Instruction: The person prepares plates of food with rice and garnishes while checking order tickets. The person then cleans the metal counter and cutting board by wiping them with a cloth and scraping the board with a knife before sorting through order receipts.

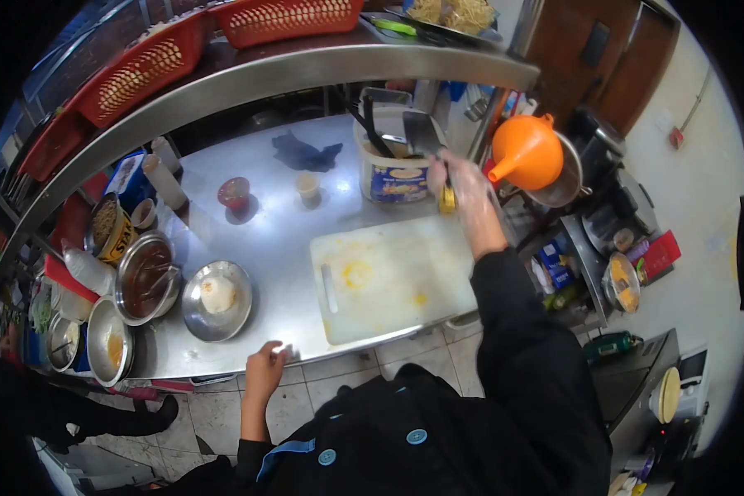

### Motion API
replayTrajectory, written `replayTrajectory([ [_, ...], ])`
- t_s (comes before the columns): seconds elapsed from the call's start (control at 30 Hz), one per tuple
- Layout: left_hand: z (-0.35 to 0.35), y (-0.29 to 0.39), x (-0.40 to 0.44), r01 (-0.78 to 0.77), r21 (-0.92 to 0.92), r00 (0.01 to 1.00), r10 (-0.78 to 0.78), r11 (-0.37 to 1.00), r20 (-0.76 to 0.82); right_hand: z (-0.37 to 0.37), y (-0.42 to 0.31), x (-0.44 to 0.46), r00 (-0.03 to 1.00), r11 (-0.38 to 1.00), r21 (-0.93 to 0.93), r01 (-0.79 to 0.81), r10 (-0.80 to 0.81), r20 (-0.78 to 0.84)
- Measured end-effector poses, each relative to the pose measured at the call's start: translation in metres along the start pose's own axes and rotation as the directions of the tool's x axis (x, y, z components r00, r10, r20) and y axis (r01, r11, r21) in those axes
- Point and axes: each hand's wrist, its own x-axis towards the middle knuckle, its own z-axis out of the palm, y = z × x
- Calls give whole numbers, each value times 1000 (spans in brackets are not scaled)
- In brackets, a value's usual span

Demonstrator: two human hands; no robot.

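My right hand (461,183), in a clear plastic glove, reaches to the white bucket (395,180) at the back of the steel table. Its fingers are closed at the end of a wide, dark-bladed knife (422,133), which slants over the bucket's rim. Black-handled utensils (372,124) stand inside the bucket. Below my right forearm lies a white cutting board (388,285) with yellow stains. My left hand (264,369) hovers by the table's front edge, fingers curled and nothing visible in them. Nearest to it is a metal bowl (197,318) holding a pale round ball (218,293).
At left stand a bowl of brown sauce (145,273), another metal bowl (99,331) and a squeeze bottle (164,182). Small cups (233,193) and a dark cloth (306,154) lie mid-table. An overhead shelf (306,66) carries red baskets. An orange funnel (527,155) is at right.
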Motion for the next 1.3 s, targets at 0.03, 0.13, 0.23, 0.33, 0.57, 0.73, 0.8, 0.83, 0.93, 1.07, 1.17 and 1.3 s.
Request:
replayTrajectory([
  [0.03,-6,10,5,-33,-21,999,33,999,-1,10,-3,26,992,990,138,44,-27,-121],
  [0.13,-14,26,2,-28,-63,998,25,998,-50,62,-24,6,782,-41,-971,-235,-602,-164],
  [0.23,2,8,-27,90,-47,991,-95,995,-99,33,-6,31,733,270,-957,105,-671,-109],
  [0.33,35,-11,-73,228,18,965,-224,973,-138,14,31,25,979,728,675,124,-202,38],
  [0.57,138,-43,-141,816,-163,549,-832,555,-82,34,176,-47,732,784,-522,-336,566,378],
  [0.73,236,-62,-235,941,-230,277,-955,248,103,45,235,-39,505,652,-705,279,525,685],
  [0.8,256,-45,-262,926,-353,193,-971,132,142,63,234,-32,460,647,-696,312,539,706],
  [0.83,264,-38,-273,914,-399,150,-978,81,144,77,229,-25,475,576,-700,422,517,712],
  [0.93,281,-16,-297,851,-523,50,-986,-43,161,111,244,10,381,502,-440,744,221,898],
  [1.07,298,3,-316,760,-633,-37,-982,-148,185,172,229,33,365,323,-408,854,187,912],
  [1.17,310,9,-323,714,-675,-58,-976,-189,212,195,250,81,431,113,-434,894,51,901],
  [1.3,320,17,-334,666,-707,-89,-967,-236,239,232,261,143,763,-154,-748,646,109,637],
])
